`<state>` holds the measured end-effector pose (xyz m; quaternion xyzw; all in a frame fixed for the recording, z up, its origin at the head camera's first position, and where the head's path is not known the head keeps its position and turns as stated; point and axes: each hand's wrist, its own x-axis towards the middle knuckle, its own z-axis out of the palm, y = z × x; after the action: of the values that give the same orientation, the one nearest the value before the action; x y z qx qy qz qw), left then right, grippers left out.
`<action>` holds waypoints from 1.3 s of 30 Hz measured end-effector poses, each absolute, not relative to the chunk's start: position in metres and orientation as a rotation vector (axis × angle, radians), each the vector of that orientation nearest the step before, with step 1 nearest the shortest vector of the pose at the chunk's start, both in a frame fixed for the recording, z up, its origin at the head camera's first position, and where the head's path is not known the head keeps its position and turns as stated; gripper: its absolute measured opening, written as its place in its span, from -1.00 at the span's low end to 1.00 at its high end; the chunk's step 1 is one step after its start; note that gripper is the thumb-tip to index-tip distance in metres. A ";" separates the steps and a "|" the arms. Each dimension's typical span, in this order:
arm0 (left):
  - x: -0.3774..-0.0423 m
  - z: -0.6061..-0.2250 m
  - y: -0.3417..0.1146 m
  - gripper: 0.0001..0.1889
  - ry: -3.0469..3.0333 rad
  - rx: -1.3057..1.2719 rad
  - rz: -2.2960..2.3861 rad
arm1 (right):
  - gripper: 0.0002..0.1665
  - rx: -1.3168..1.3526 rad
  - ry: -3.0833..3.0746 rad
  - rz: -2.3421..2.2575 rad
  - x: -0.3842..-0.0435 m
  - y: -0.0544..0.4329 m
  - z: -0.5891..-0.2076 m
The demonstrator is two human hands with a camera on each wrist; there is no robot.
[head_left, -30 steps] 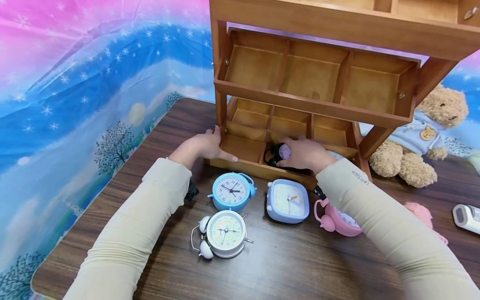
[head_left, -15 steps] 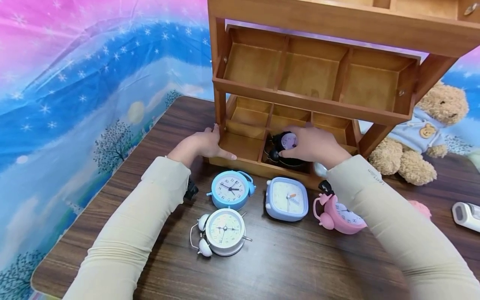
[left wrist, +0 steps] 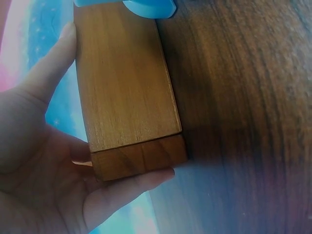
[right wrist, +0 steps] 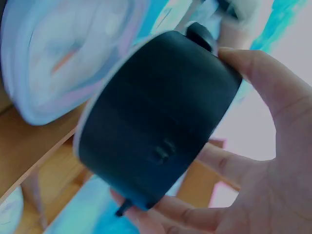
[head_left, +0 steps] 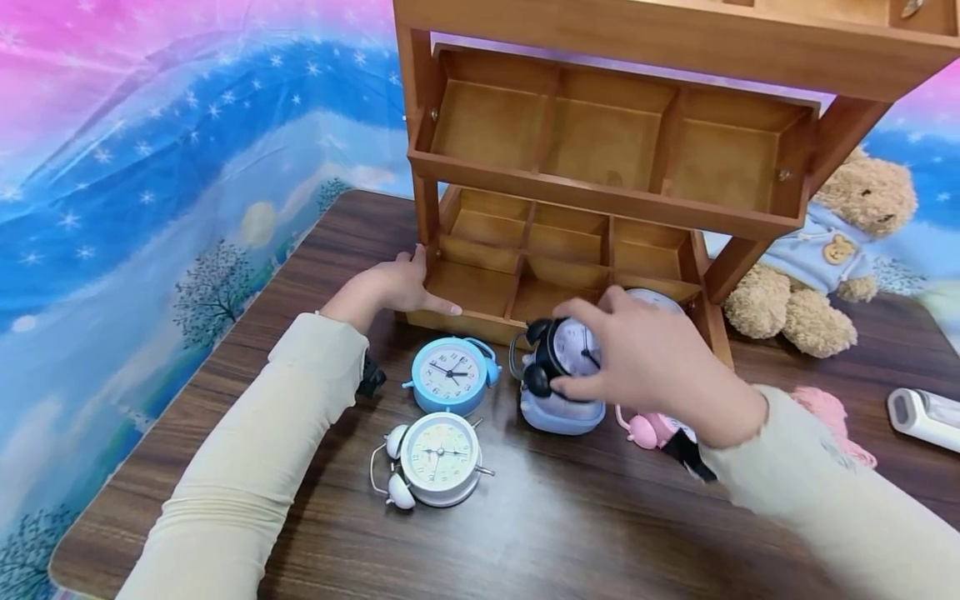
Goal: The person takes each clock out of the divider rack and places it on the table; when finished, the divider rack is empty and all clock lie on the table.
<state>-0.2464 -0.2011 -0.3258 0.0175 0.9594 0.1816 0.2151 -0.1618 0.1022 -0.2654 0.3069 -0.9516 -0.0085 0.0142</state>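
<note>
In the head view, my right hand [head_left: 652, 350] grips a black twin-bell alarm clock [head_left: 577, 348], tilted in front of the bottom tier, above a pale blue square alarm clock [head_left: 562, 417]. The right wrist view shows the thumb and fingers around the black clock's casing [right wrist: 156, 107]. My left hand [head_left: 386, 287] holds the left front corner of the wooden shelf [head_left: 480, 325]; its thumb and fingers lie against the wood in the left wrist view. A light blue alarm clock [head_left: 450, 373] and a white twin-bell alarm clock [head_left: 439, 454] lie face up nearby.
A pink alarm clock [head_left: 643, 430] lies partly hidden under my right forearm. Another round clock [head_left: 654, 297] sits in the bottom tier's right compartment. A teddy bear [head_left: 817, 258], a pink fuzzy item [head_left: 832, 417] and a white device [head_left: 926, 421] are at the right.
My right hand has lifted the black clock out of the bottom tier's middle compartment and brought it toward me, over the square clock. My left hand keeps its hold on the shelf.
</note>
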 end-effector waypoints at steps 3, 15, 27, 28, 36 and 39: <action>-0.246 -0.326 -0.204 0.30 2.654 0.035 0.526 | -0.12 1.029 -2.840 -0.076 -0.137 0.104 -0.268; -0.245 -0.325 -0.204 0.28 2.649 0.042 0.533 | -0.10 1.200 -2.825 -0.142 -0.089 0.110 -0.297; -0.245 -0.326 -0.201 0.27 2.645 0.054 0.531 | -0.08 1.181 -2.864 -0.096 -0.084 0.107 -0.328; -0.245 -0.326 -0.201 0.28 2.647 0.055 0.529 | -0.07 1.177 -2.856 -0.094 -0.084 0.107 -0.330; -0.245 -0.327 -0.201 0.30 2.654 0.036 0.520 | -0.04 1.149 -2.860 -0.106 -0.084 0.108 -0.335; -0.245 -0.328 -0.201 0.30 2.652 0.033 0.533 | -0.03 1.137 -2.885 -0.108 -0.083 0.108 -0.336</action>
<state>-0.2448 -0.2006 -0.3285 0.0118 0.9570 0.1924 0.2166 -0.0833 0.1082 -0.3355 0.3665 -0.9296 -0.0347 0.0194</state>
